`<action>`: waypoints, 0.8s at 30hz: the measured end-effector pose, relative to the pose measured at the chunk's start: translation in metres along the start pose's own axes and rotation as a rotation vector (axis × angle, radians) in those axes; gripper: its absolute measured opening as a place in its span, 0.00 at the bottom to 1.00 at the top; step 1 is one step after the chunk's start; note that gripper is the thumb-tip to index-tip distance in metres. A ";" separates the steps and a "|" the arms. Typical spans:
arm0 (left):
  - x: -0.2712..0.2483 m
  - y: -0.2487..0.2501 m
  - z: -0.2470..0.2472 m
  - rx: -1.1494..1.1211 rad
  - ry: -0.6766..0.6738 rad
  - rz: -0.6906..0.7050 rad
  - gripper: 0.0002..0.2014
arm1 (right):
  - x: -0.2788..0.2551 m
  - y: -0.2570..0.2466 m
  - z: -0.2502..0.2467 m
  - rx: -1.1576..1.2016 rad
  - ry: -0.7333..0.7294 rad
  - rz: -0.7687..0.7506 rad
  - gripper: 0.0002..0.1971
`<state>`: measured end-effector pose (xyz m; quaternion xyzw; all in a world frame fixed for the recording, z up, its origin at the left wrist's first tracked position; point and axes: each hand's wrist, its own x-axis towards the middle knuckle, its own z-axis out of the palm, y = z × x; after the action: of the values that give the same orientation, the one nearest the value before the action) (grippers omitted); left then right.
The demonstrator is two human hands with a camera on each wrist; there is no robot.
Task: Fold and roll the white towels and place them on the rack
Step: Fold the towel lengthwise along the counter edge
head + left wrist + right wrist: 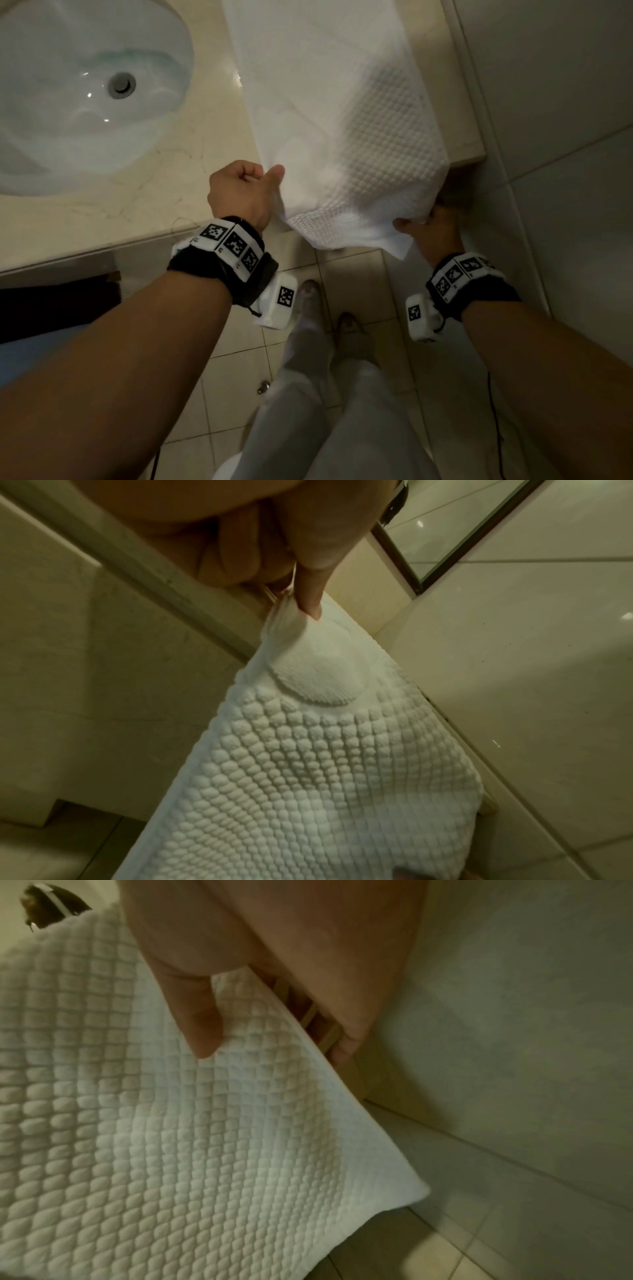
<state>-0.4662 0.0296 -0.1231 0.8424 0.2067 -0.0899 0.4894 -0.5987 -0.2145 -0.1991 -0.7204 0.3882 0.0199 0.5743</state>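
A white waffle-textured towel lies lengthwise on the beige counter, its near end hanging over the front edge. My left hand pinches the towel's near left corner between thumb and curled fingers. At the near right corner, my right hand grips the towel from below, thumb on top and fingers underneath. No rack is visible in any view.
A white oval sink with a metal drain is set in the counter to the left of the towel. A tiled wall rises close on the right. Below are the tiled floor and my legs.
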 end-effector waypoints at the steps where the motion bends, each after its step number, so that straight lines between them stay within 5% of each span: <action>1: -0.001 -0.001 0.001 -0.003 0.004 0.003 0.12 | -0.002 0.002 0.000 -0.010 -0.009 0.027 0.22; 6: -0.004 -0.004 0.004 -0.025 0.037 0.001 0.12 | -0.020 0.021 0.001 0.029 -0.104 0.119 0.22; 10: -0.005 -0.005 0.005 -0.024 0.061 0.003 0.11 | -0.038 0.019 0.003 0.146 -0.096 0.199 0.04; 15: -0.009 -0.006 0.006 0.018 0.092 0.029 0.11 | -0.067 0.017 0.001 0.294 -0.088 0.202 0.04; 21: -0.012 -0.005 0.003 0.079 0.057 0.080 0.08 | -0.110 0.035 -0.012 0.098 -0.327 0.229 0.16; 24: -0.014 -0.003 0.003 0.092 0.073 0.081 0.07 | -0.125 0.039 -0.019 0.084 -0.333 0.265 0.10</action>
<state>-0.4803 0.0245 -0.1225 0.8745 0.1859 -0.0486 0.4453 -0.7167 -0.1647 -0.1651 -0.6253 0.3798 0.1981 0.6523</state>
